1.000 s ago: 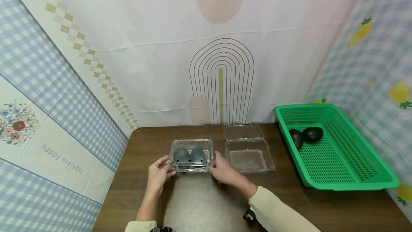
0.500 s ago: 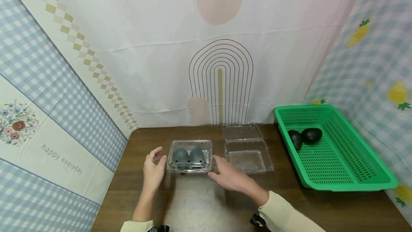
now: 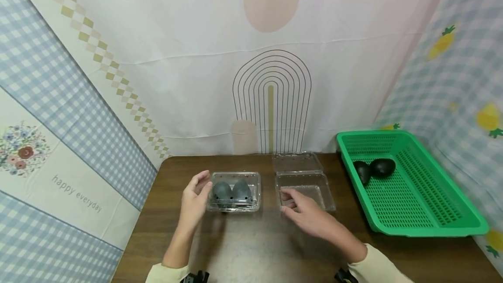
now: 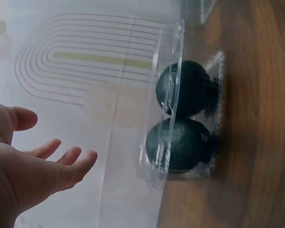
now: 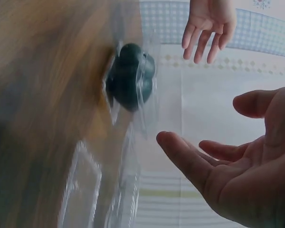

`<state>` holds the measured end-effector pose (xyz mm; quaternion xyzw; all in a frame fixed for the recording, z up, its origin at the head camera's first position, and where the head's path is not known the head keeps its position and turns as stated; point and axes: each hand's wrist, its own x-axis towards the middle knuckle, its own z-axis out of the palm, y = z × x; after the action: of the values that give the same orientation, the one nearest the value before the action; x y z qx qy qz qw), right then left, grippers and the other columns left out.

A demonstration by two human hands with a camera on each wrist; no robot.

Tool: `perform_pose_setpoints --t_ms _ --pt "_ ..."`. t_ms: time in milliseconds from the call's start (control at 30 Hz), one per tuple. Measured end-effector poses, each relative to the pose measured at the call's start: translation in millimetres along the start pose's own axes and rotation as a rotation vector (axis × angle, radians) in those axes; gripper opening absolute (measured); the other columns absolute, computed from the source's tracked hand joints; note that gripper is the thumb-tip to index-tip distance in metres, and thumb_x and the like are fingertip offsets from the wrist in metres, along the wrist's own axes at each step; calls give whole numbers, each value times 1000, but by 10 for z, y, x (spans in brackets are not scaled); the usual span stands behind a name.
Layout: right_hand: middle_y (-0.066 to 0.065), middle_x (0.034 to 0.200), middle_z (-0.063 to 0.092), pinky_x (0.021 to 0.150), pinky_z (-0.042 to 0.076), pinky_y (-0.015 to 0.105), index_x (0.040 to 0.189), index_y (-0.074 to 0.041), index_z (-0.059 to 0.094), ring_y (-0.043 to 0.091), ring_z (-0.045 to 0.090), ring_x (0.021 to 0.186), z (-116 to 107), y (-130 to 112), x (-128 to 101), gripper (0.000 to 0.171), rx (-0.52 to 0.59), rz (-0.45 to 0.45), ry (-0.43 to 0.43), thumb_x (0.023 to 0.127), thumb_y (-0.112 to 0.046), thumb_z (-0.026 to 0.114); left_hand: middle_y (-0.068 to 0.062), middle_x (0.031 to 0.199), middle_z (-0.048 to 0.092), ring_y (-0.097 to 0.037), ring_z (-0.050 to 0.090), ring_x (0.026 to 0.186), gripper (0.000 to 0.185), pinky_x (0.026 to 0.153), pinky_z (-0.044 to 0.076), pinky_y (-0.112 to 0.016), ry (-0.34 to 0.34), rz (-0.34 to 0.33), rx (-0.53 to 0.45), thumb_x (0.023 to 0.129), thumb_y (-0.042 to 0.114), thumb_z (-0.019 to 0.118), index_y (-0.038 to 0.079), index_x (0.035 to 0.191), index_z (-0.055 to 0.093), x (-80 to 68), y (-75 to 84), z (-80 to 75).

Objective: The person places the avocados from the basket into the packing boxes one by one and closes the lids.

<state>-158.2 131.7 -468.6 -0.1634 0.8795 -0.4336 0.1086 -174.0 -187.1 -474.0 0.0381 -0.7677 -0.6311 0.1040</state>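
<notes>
The left grip point(image 3: 194, 200) had thumb and fingers apart just left of the closed box point(image 3: 255, 187); the right grip point(image 3: 306, 215), thumb and fingers parted too, hung to that box's right, where an open box point(image 3: 314, 187) lay. The closed box rested on the surface point(image 3: 243, 248) holding two dark fruits point(image 3: 222, 190), and well to its right stood a green basket point(image 3: 416, 200) with two black fruits point(image 3: 382, 168) inside.

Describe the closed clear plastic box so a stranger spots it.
On the brown wooden table, go left from the green plastic basket, past the open clear plastic box. The closed clear plastic box alone has its lid down over two dark, rounded objects.
</notes>
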Motion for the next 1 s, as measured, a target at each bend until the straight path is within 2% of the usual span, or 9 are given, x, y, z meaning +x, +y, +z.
perform_pose_setpoints --t_ms 100,200,333,467,600,833,1000 --pt "13 139 61 92 60 33 148 -8 50 24 66 116 -113 41 -95 48 -25 4 -5 104 -23 61 -26 142 58 -42 56 134 40 95 48 -5 -47 18 -15 103 2 57 -5 142 54 8 36 43" --pt "10 141 60 91 60 33 148 -11 50 21 65 117 -226 80 -189 46 -62 18 -5 105 -27 61 -27 142 57 -45 55 133 41 98 53 -12 -99 33 -39 103 2 56 -5 143 52 14 69 111" --pt "8 142 60 91 61 34 147 -14 51 22 65 118 -390 136 -297 46 -78 6 -3 106 -32 60 -26 144 54 -45 55 134 42 101 60 -36 -166 11 -81 104 5 56 -5 145 50 14 111 207" --pt "8 143 59 94 61 36 147 -17 50 24 65 120 -533 208 -374 46 -91 -26 1 106 -36 58 -26 145 53 -48 55 132 43 102 58 -55 -218 -28 -106 104 7 57 -3 145 50 15 146 297" --pt "7 143 59 93 62 35 147 -17 50 24 66 120 -652 273 -432 47 -121 -36 23 106 -39 57 -30 144 51 -50 56 130 43 102 57 -58 -267 -39 -130 104 4 55 -6 146 48 30 147 399" --pt "9 137 62 88 63 29 146 -11 50 27 67 115 -854 313 -472 44 -180 -67 73 107 -29 59 -36 143 51 -52 58 125 45 99 59 -57 -342 -80 -182 103 2 53 -11 145 45 42 114 601" --pt "9 138 62 88 63 32 147 -12 48 25 67 115 -1050 288 -501 44 -236 -79 106 107 -29 58 -38 141 51 -51 61 121 45 97 60 -56 -417 -97 -178 104 3 52 -13 145 44 51 53 738"
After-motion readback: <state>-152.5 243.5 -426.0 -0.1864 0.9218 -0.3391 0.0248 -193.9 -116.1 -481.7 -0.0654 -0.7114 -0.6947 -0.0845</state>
